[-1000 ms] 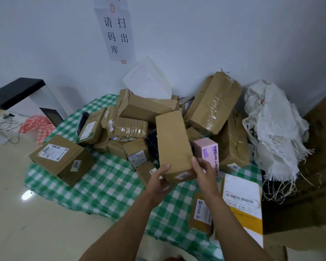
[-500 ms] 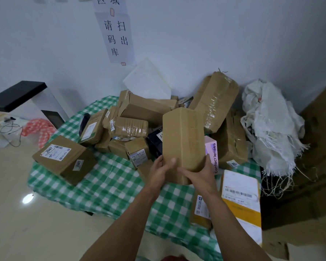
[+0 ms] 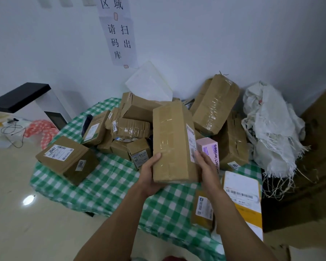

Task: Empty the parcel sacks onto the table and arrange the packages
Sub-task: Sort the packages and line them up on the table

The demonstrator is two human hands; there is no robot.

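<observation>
Far left: black-topped white stand (image 3: 21, 97) on the floor, with a loose cable (image 3: 13, 129) and a red-and-white patterned cloth (image 3: 43, 130) beside it. Worktop (image 3: 105, 185) has a green-white check cover. On its left corner sits a brown box marked 2097 (image 3: 64, 159), apart from the rest. Behind centre is a heap of brown boxes (image 3: 132, 127), some taped, with a white flat mailer (image 3: 149, 81) leaning on the wall above it. Paper sign (image 3: 119, 32) on the wall.

Centre: tall brown box (image 3: 171, 144) held upright in front of the heap, its lower end clear of the worktop. Left hand (image 3: 149, 176) grips its lower left edge, thumb on the front face and fingers wrapped behind. Right hand (image 3: 207, 166) lies against the labelled right side, fingers (image 3: 198, 154) about straight, pressing and not curled round.

Just right of the held box is a pink contact lenses box (image 3: 209, 147), standing up and partly hidden by the right hand. Behind it a big taped parcel (image 3: 216, 104) leans on the wall. Near edge: small flat labelled parcel (image 3: 203, 211), then a white-and-yellow mailer (image 3: 243, 196). Far right: crumpled white woven sack (image 3: 271, 125) with a frayed edge, next to brown cardboard (image 3: 318, 147).
</observation>
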